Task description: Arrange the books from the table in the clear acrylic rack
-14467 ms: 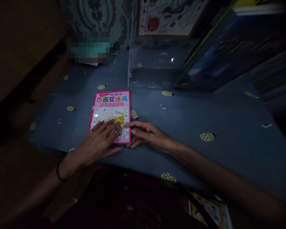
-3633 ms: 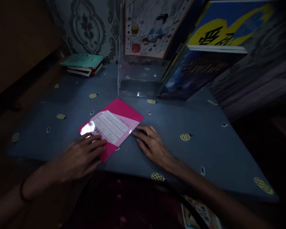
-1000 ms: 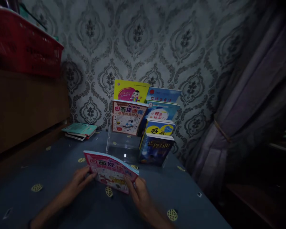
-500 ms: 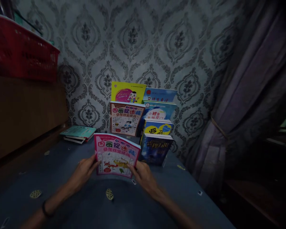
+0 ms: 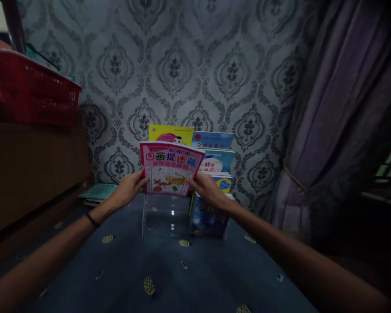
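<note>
A pink picture book (image 5: 169, 169) is held upright between my two hands, its cover facing me. My left hand (image 5: 130, 188) pinches its left edge, and my right hand (image 5: 208, 188) grips the right edge. It is raised above the front part of a clear stepped book stand (image 5: 163, 217). Behind it a yellow book (image 5: 182, 132) stands upright, partly covered. To the right, a blue book (image 5: 217, 139), a teal book (image 5: 224, 159), a yellow-and-blue book (image 5: 224, 184) and a dark blue book (image 5: 208, 219) stand in tiers. My right hand and forearm cover parts of these.
The stand rests on a dark blue patterned cloth (image 5: 124, 269). Several flat books (image 5: 97, 192) lie at the left by a wooden cabinet (image 5: 39, 165). On that cabinet sits a red basket (image 5: 32, 91). Patterned wallpaper (image 5: 172, 95) backs everything, and a purple curtain (image 5: 313, 143) hangs at right.
Both hands have lifted the pink book up and forward, so it now hides the brown-covered book behind. The clear front of the stand has come into sight below it. The view has tilted up.
</note>
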{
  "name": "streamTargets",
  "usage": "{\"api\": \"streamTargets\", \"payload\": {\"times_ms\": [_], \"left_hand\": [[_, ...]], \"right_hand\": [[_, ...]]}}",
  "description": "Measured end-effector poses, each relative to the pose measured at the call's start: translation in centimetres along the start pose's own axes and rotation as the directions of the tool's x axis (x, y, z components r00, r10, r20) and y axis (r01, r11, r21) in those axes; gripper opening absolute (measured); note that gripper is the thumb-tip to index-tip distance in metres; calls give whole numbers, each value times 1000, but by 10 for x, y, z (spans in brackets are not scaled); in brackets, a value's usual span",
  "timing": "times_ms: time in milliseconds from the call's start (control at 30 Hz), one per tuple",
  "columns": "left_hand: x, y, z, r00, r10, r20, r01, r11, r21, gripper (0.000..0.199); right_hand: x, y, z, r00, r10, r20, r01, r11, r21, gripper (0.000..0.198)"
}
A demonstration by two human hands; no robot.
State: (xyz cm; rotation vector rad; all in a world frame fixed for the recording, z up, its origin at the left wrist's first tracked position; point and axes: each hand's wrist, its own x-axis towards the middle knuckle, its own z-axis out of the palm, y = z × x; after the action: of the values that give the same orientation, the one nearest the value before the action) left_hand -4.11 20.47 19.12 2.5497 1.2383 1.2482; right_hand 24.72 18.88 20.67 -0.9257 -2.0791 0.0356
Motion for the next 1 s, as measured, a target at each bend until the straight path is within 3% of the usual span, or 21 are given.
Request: {"api": "streamTargets", "payload": {"times_ms": [133, 267, 733, 1000], "left_hand": [[34, -2, -8, 995, 33, -94, -33, 999, -8, 22], [50, -8, -7, 992, 39, -121, -40, 999, -1, 21], [49, -19, 19, 994, 31, -104, -32, 999, -13, 16], [45, -20, 17, 994, 56, -96, -58, 998, -16, 18]], "right_hand": [[32, 12, -13, 992, -61, -111, 50, 994, -93, 22], [44, 19, -14, 984, -85, -157, 61, 987, -147, 18], [37, 39, -6, 992, 16, -126, -38, 984, -176, 18], [28, 35, 0, 985, 13, -174, -28, 996, -82, 21]]}}
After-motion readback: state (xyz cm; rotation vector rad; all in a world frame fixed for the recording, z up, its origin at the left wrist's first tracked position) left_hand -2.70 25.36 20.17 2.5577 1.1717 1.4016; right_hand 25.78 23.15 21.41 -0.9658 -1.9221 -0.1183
